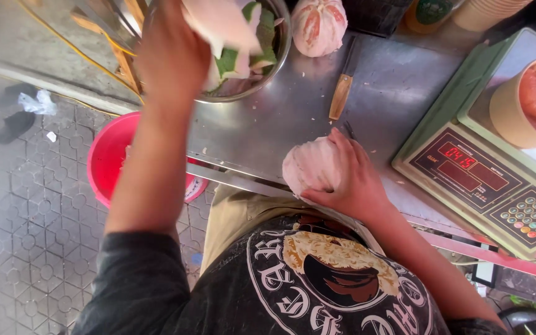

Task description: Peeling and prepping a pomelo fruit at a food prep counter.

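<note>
Pomelo (308, 167), peeled to its pale pink pith, sits at the near edge of the steel desk (398, 80), clasped from the side by the right hand (348, 177), fingers wrapped closely round it. Head view: the left hand (172, 53) is raised over a metal bowl (277, 49) and grips a slab of white peel (218, 22); the bowl already carries green and white rind. A wooden-handled knife (341, 93) lies loose on the desk between the bowl and the held fruit, blade pointing away. A second peeled pomelo (319, 25) rests behind it, and a scale (485, 180) bearing a paper cup of pink flesh (531, 102) stands to the right. A red bucket (110, 155) is on the floor below the desk edge. Likely hazards: the fruit, held by one hand so close to the edge, could roll off toward the bucket; peel could miss the crowded bowl; a reach across could brush the unguarded blade.
</note>
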